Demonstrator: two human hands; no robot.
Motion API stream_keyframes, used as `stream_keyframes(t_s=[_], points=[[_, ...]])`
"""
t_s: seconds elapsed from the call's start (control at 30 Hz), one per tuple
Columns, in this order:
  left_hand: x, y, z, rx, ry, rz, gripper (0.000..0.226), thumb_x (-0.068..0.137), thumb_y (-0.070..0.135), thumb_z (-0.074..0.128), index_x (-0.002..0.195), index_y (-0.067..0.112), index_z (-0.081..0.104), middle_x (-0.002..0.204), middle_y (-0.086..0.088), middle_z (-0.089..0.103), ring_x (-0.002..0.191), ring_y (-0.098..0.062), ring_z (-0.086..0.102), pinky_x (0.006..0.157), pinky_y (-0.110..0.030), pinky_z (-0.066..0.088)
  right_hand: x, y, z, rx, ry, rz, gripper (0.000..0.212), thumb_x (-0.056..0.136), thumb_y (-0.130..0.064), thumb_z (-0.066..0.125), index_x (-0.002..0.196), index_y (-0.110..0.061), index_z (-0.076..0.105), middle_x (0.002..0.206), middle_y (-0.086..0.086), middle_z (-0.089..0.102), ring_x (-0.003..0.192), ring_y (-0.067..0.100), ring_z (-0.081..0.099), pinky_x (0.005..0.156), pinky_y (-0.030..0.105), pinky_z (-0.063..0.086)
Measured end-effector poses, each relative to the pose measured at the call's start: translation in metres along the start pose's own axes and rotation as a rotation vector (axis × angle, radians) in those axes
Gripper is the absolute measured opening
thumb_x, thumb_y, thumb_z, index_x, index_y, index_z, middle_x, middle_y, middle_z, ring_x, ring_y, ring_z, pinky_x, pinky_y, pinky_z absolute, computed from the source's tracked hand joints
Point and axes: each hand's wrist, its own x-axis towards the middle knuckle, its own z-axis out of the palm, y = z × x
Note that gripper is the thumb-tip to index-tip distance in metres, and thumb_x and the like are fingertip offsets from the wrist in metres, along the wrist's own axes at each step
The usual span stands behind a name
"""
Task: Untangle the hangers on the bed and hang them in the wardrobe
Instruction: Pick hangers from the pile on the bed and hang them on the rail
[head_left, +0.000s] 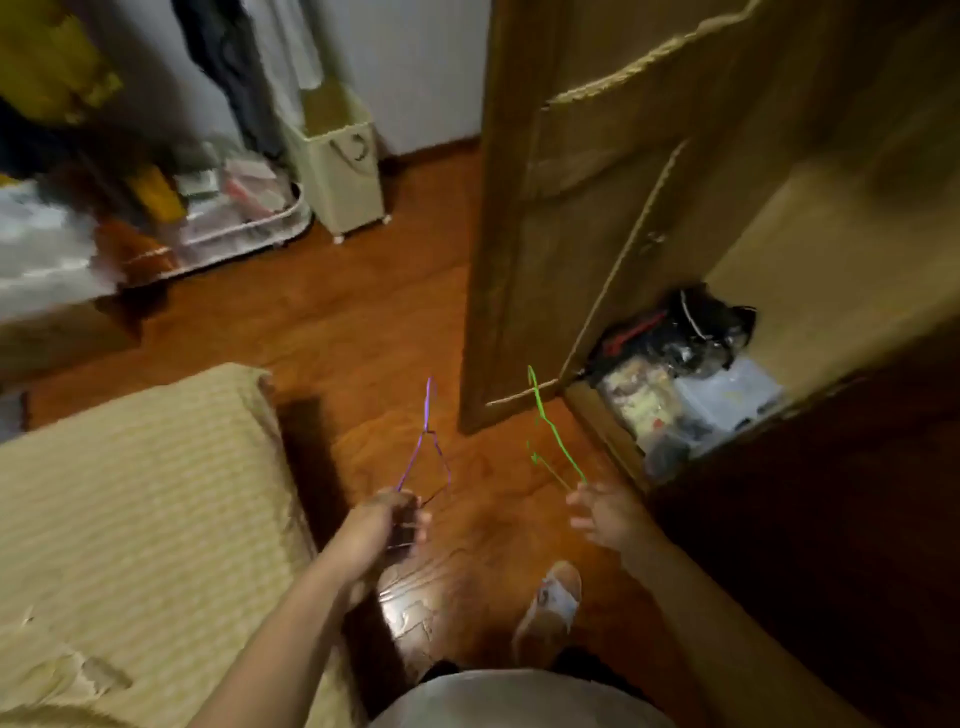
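Left hand (397, 522): my fist is curled tight around a bundle of thin wire hangers; the purple hanger (427, 441) rises out of the top of it, hook pointing up and away from me.
Other wires in left fist: at least 1 dark wire (434, 496) sticks out beside the purple one; blurred, so I cannot tell how many I hold.
Right hand (602, 514): my thumb and fingertips pinch the lower end of the green hanger (553, 436); the remaining fingers are loosely spread.
Green hanger: tilted, hook uppermost, just in front of the bottom corner of the open wardrobe door (524, 260).
Separation: the 2 coloured hangers are apart, 1 in each hand, not touching.
Wardrobe (810, 260): to my right, door swung open; on its floor a dark bag (685, 327) lies above clear plastic packs (691, 400).
Bed (140, 499): to my left, covered in a tan woven mat; no hangers visible on the part I can see.
Floor (363, 301): glossy red-brown wood, under both hands.
Stance: 1 foot in a sandal (553, 603) sits below my right hand.
Background: a cream bin (340, 171) stands against the far wall.
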Motion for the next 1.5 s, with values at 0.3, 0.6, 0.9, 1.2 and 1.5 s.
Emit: stream_keyframes(t_s=[0.3,0.6,0.9,1.2,1.5], points=[[-0.018,0.157,0.246,0.458,-0.201,0.503,0.036,0.107,0.023,0.039,0.078,0.007,0.053,0.058,-0.014,0.056,0.04,-0.017,0.055,0.045,-0.027,0.047,-0.064,-0.046,-0.19,0.438,0.428,-0.289,0.023,0.1,-0.011,0.045,0.085,-0.007,0.062,0.093,0.014,0.064,0.042,0.017,0.063,0.041,0.017,0.04],[-0.068,0.243,0.397,0.462,-0.41,0.759,0.034,0.106,0.022,0.042,0.086,-0.002,0.053,0.059,-0.012,0.058,0.056,-0.033,0.062,0.059,-0.042,0.05,-0.107,-0.139,-0.32,0.417,0.563,-0.651,0.019,0.103,-0.017,0.045,0.099,-0.019,0.063,0.1,0.003,0.063,0.078,0.018,0.062,0.057,0.022,0.044],[-0.085,0.31,0.494,0.417,-0.598,0.924,0.033,0.106,0.02,0.041,0.087,-0.004,0.054,0.063,-0.012,0.058,0.056,-0.029,0.061,0.051,-0.028,0.046,-0.094,-0.213,-0.383,0.511,0.746,-0.841,0.019,0.104,-0.021,0.046,0.097,-0.026,0.062,0.1,-0.001,0.064,0.079,0.014,0.061,0.06,0.025,0.041],[-0.032,0.378,0.595,0.439,-0.799,1.046,0.029,0.106,0.021,0.038,0.085,0.01,0.054,0.066,-0.007,0.061,0.058,-0.024,0.061,0.05,-0.027,0.041,-0.047,-0.283,-0.416,0.605,0.951,-0.837,0.017,0.102,-0.019,0.047,0.095,-0.023,0.063,0.098,-0.001,0.063,0.079,0.019,0.062,0.063,0.03,0.041],[-0.033,0.441,0.706,0.43,-0.817,1.15,0.029,0.106,0.028,0.034,0.09,0.011,0.051,0.071,-0.007,0.059,0.057,-0.017,0.056,0.049,-0.031,0.048,-0.049,-0.326,-0.432,0.638,1.076,-0.786,0.018,0.104,-0.018,0.045,0.101,-0.019,0.063,0.099,0.002,0.065,0.074,0.016,0.064,0.058,0.027,0.044]])
